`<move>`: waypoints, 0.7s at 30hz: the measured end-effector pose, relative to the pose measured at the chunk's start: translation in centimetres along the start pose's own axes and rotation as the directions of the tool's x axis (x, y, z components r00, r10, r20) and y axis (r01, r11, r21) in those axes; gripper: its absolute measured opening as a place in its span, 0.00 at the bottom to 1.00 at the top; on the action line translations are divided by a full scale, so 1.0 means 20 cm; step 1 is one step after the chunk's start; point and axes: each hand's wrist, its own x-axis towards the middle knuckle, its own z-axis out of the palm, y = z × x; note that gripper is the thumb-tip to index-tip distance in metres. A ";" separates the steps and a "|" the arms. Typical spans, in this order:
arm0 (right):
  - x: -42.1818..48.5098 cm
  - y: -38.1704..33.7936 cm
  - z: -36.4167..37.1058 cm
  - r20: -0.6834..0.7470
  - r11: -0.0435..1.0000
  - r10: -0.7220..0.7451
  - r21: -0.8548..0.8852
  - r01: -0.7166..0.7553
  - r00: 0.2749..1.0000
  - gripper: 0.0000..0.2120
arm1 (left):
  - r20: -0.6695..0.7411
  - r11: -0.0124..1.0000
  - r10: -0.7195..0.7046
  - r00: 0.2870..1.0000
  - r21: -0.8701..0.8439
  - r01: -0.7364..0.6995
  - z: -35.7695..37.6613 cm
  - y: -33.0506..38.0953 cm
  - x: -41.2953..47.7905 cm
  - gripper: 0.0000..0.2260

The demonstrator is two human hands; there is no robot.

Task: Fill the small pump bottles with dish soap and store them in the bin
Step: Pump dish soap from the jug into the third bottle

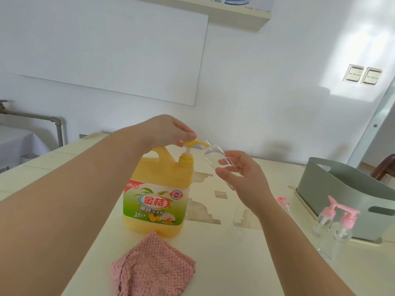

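Centrally, the yellow pump (189, 143) of the soap jug (158, 189) is pinched at its top by the curled fingertips of the left hand (171, 131). A clear, uncapped bottle (211, 153) is gripped between the thumb and fingers of the right hand (239, 174). It is held tilted above the table (256, 263), just right of the jug, with its mouth brought up against the pump's spout. Two pump bottles (347, 218) with pink tops are stood at the right, close against the near wall of the grey-green bin (333, 184). A loose pink top (282, 201) is laid between the right wrist and the bin. A pink cloth (154, 268) is laid just on the near side of the jug.
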 end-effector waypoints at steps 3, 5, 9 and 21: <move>-0.01 0.02 0.00 -0.003 1.000 0.004 0.014 -0.004 1.000 0.14 | -0.040 0.999 0.008 0.999 0.047 -0.006 0.02 -0.02 0.01 0.10; -0.02 0.03 0.00 -0.002 1.000 0.004 0.023 -0.004 1.000 0.14 | -0.044 0.998 0.011 0.999 0.069 -0.007 0.03 -0.02 0.01 0.10; -0.02 0.04 0.01 0.009 0.999 0.009 0.048 -0.010 1.000 0.14 | -0.042 0.994 0.017 0.999 0.106 -0.013 0.03 -0.04 0.00 0.09; -0.02 0.07 -0.03 0.001 0.994 0.030 0.103 -0.030 1.000 0.15 | -0.051 0.971 0.104 0.993 0.221 -0.090 0.09 0.05 0.02 0.06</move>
